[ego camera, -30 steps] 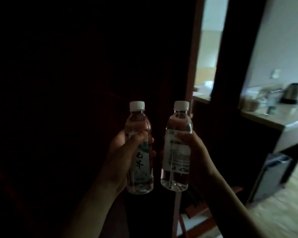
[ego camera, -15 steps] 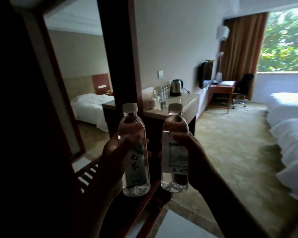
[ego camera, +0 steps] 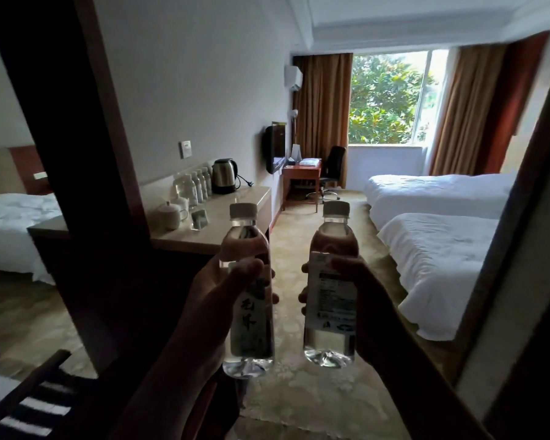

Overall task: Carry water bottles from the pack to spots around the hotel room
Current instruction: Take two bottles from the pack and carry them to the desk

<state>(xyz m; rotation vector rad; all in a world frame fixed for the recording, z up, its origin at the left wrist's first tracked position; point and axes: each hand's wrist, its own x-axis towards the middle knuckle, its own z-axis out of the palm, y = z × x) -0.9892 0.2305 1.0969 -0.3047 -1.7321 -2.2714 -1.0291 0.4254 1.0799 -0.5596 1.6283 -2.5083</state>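
I hold two clear water bottles with white caps upright in front of me, side by side and a small gap apart. My left hand is shut on the left bottle, whose label has dark characters. The right bottle shows a white label with fine print, and my right hand wraps around it from the right. Both hands and forearms are in shadow. A row of several more water bottles stands on the beige counter at the left wall.
A dark wooden post with a mirror stands at left, a door edge at right. The counter holds a kettle and white cups. Two white beds lie right; carpeted floor runs toward a desk, chair and window.
The view has swung from a dark entry area to face into the bright room, and I have moved forward. Both bottles stay upright in my hands, slightly further apart.
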